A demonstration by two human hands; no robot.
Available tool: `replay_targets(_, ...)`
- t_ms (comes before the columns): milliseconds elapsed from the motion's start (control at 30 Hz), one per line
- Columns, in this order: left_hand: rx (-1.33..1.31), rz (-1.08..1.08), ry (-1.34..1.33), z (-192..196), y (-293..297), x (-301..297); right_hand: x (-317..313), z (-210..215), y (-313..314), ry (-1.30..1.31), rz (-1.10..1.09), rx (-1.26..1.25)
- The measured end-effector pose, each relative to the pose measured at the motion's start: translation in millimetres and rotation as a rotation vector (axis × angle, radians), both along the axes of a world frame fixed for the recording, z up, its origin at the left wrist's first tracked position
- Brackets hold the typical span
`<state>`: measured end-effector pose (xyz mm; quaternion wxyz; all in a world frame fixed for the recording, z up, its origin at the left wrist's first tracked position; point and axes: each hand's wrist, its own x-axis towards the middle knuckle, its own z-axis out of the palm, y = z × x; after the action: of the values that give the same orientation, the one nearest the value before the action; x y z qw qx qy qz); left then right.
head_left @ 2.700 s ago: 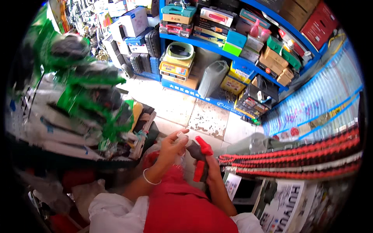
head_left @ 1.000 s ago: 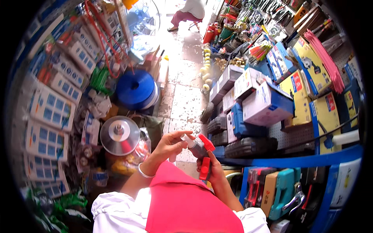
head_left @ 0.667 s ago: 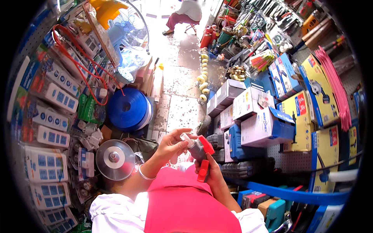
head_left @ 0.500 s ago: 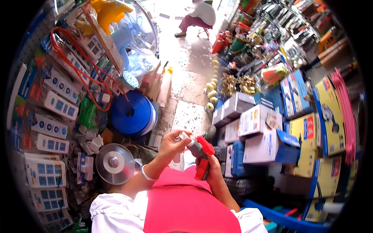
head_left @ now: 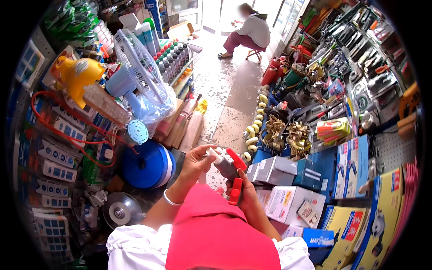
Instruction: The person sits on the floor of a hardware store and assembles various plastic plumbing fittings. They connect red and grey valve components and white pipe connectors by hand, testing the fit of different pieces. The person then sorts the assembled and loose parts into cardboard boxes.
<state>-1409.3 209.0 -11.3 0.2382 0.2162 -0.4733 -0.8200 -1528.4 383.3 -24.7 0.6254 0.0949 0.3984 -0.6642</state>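
In front of my red apron, my right hand [head_left: 247, 194] is closed around a grey cylindrical fitting [head_left: 227, 168] with two red handle-like parts, one at its upper end and one below by the fingers. Its exact kind is hard to make out. At the upper left end of the fitting sits a short white tube-shaped piece [head_left: 214, 156]. The fingers of my left hand [head_left: 196, 163] pinch this white piece. Whether the two are joined or only touching I cannot tell. A pale bracelet [head_left: 172, 198] circles my left wrist.
Left stand a blue hose roll [head_left: 146, 164], a fan [head_left: 139, 63], a metal disc [head_left: 120, 211] and packaged power strips [head_left: 54, 153]. Right are stacked boxes [head_left: 288, 202] and brass fittings [head_left: 288, 132]. A person [head_left: 247, 31] sits on a stool along the tiled aisle [head_left: 225, 99].
My view has tilted up, showing more of the aisle and the seated person. Both hands keep their holds, with the fitting still between them.
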Motion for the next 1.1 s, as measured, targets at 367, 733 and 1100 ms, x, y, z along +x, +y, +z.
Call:
replay_targets(367,0.108,-0.078,-0.002,-37,-94,-194,-164,-20,-85,0.278,-0.166,-0.06)
replay_targets(733,-0.177,-0.101,-0.111,-3,-256,-368,-321,-1,-241,0.682,-0.298,-0.087)
replay_targets(1100,-0.346,0.141,-0.063,-3,-366,-451,-464,-35,-375,-0.276,0.166,-0.307)
